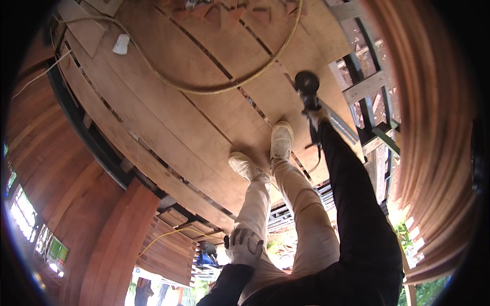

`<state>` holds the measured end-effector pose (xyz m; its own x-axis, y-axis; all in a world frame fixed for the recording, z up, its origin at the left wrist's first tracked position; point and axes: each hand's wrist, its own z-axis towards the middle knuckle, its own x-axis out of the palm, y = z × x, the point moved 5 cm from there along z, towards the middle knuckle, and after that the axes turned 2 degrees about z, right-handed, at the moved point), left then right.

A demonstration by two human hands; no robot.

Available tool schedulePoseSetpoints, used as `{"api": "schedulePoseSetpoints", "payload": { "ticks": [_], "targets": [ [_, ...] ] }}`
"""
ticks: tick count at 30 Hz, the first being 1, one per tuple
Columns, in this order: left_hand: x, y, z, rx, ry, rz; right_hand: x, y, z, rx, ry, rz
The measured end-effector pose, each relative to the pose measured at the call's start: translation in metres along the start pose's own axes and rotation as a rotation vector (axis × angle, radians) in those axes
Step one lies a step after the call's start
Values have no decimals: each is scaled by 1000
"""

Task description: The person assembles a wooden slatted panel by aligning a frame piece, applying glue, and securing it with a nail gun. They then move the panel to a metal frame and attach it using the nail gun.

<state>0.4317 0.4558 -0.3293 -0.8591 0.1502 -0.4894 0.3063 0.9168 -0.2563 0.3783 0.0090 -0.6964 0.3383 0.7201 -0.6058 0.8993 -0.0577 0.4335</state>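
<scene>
My left hand [244, 246], in a light glove with dark patches, rests on my left thigh with its fingers spread. It holds nothing. My right arm reaches forward, and my right hand [320, 114] is closed around a black hand tool with a round, disc-like head [307, 82]; its exact kind is too blurred to tell. A dark cord or strap [318, 155] hangs below that hand. Close to the right wrist is a long grey bar-like piece [341, 126] with print along it. My shoes [282, 137] stand on wooden boards [168, 122] with gaps between them.
A yellowish hose [204, 93] curves over the boards ahead. Several triangular wood offcuts [212, 16] and a white scrap [121, 44] lie farther off. Stacked planks rise at the left [107, 239] and right [413, 102]. Open framing [365, 86] borders the right edge.
</scene>
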Motion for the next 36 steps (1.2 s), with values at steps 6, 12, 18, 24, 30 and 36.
{"api": "schedulePoseSetpoints", "payload": {
  "ticks": [6, 12, 18, 24, 30, 36],
  "targets": [
    [7, 1, 2, 6, -12, -14, 21, 8, 98, 107, -119, -146],
    [-4, -6, 8, 0, 43, 48, 21, 24, 67, 205, -138, -360],
    [-12, -18, 11, 102, 10, 155, 11, 33, -11, -2, -472, -558],
    [30, 26, 4, 185, -1, 68, 0, 49, -269, 75, 310, -379],
    [-16, 9, 9, 223, 321, 77, -128, 56, -403, 3, 519, -216],
    [-132, 18, -4, 169, 137, 383, -260, 84, -469, 10, 120, -61]
  ]
}}
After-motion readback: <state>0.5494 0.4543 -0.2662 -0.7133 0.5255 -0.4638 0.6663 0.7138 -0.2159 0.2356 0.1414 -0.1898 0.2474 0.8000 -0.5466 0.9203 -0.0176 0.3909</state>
